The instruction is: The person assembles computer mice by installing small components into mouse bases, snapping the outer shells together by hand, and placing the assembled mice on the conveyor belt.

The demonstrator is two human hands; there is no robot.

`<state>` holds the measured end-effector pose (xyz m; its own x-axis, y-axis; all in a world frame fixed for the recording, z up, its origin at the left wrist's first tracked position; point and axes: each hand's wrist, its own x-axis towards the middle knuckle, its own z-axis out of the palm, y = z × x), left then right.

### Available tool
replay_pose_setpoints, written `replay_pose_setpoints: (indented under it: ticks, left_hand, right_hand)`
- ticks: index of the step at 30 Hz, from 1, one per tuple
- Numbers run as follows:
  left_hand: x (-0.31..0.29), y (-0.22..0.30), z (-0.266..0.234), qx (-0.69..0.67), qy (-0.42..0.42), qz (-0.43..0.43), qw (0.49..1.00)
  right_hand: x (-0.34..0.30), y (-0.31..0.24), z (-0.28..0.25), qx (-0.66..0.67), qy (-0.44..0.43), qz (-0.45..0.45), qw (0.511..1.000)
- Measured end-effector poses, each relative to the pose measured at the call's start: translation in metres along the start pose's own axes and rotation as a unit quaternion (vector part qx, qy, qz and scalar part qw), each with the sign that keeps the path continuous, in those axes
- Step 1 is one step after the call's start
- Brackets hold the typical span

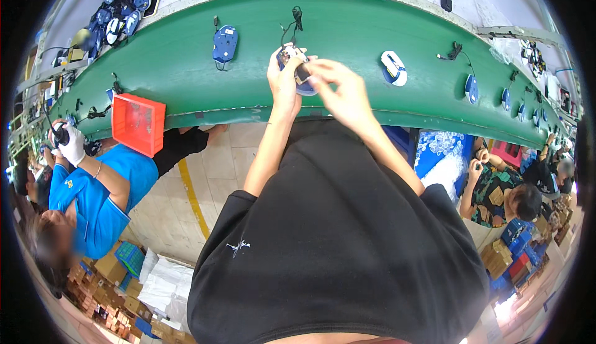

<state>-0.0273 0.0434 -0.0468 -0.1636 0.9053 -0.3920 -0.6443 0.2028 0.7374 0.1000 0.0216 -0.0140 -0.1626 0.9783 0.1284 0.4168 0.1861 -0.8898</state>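
Observation:
My left hand (pixel 284 82) holds a corded computer mouse (pixel 305 88) just above the green conveyor belt. Its inner parts seem to show on top, and its blue lower edge sticks out below my fingers. The mouse's black cable (pixel 297 18) runs up the belt in a tied bundle. My right hand (pixel 345 89) comes in from the right, its thumb and forefinger pinched at the mouse beside a small dark piece (pixel 302 73). Whatever lies between those fingertips is too small to make out.
On the green belt (pixel 261 27) lie a blue mouse (pixel 225 44), a white-and-blue mouse (pixel 393 68) and several more corded mice to the right. A red bin (pixel 139 124) sits at the belt's near edge, beside a co-worker in blue (pixel 102 186). Another person (pixel 496 192) works at right.

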Motion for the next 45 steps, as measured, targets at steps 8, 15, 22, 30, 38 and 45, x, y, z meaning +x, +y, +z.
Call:
replay_pose_setpoints:
  ticks: [8,15,22,30,38,45]
  left_hand:
    - [-0.004,-0.007,0.000,-0.047,-0.072,-0.073,0.994]
    - [-0.005,-0.009,-0.022,-0.163,-0.059,-0.132,0.976]
    - [-0.022,-0.006,0.000,-0.096,-0.034,-0.128,0.987]
    - [-0.038,-0.012,0.012,-0.169,-0.131,-0.105,0.971]
    - [-0.029,-0.002,0.008,-0.081,-0.120,-0.077,0.987]
    - [-0.022,-0.005,0.009,-0.026,-0.053,-0.053,0.997]
  right_hand:
    - [-0.056,0.252,-0.130,-0.439,0.114,0.071,0.888]
    - [-0.010,0.061,-0.066,-0.116,0.020,0.284,0.952]
    - [-0.003,0.005,-0.006,-0.224,-0.061,-0.051,0.971]
    - [-0.010,0.008,-0.011,0.013,-0.080,0.043,0.996]
    - [-0.014,0.000,-0.030,0.301,-0.144,0.232,0.914]
    - [-0.018,0.001,-0.032,0.306,-0.077,0.265,0.911]
